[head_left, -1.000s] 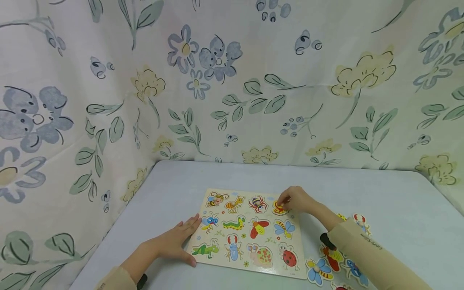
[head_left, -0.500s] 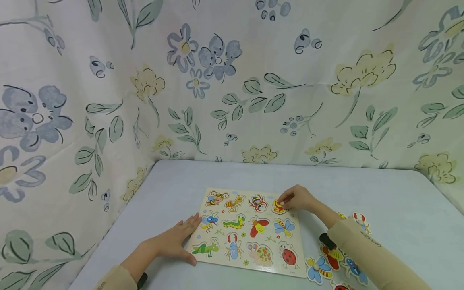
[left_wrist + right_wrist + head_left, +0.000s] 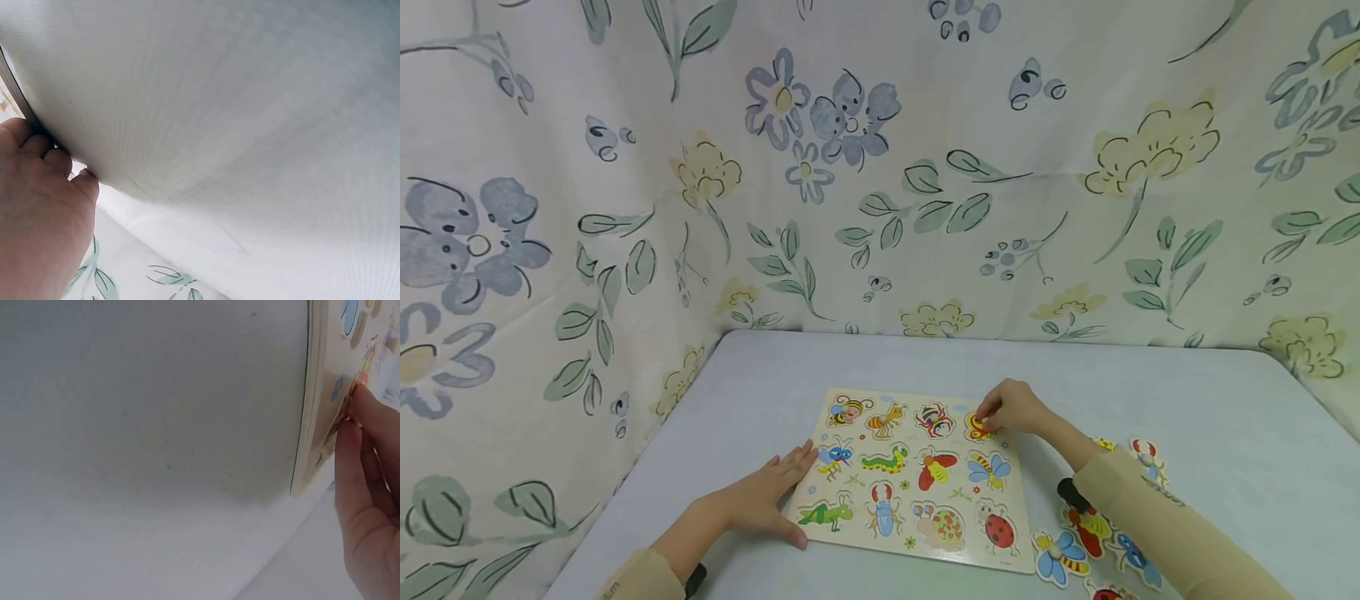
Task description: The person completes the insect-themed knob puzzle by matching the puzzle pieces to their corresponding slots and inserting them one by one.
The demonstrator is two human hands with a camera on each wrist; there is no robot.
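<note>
A wooden insect puzzle board [image 3: 977, 558] lies on the table, with several pictured insects in rows. My right hand [image 3: 1017, 408] pinches a red and yellow butterfly puzzle piece [image 3: 976, 427] at the board's upper right corner. In the right wrist view the thumb and fingers of the right hand [image 3: 369, 506] meet at the piece, close against the board [image 3: 319, 394]; whether it sits fully in its recess I cannot tell. My left hand [image 3: 760, 500] rests along the board's left edge, fingers extended and thumb near the lower left corner. Its fingers touch the edge in the left wrist view.
Loose puzzle pieces lie right of the board, partly under the right forearm: a blue-winged insect [image 3: 1060, 558], a red-winged one [image 3: 1088, 533], a blue and red one [image 3: 1137, 562], a stag beetle [image 3: 1146, 454] and a ladybug [image 3: 1107, 593]. A floral curtain [image 3: 880, 208] hangs behind the table.
The right hand shifts very slightly at the butterfly piece, its fingers still on it. The left hand and the board stay in place.
</note>
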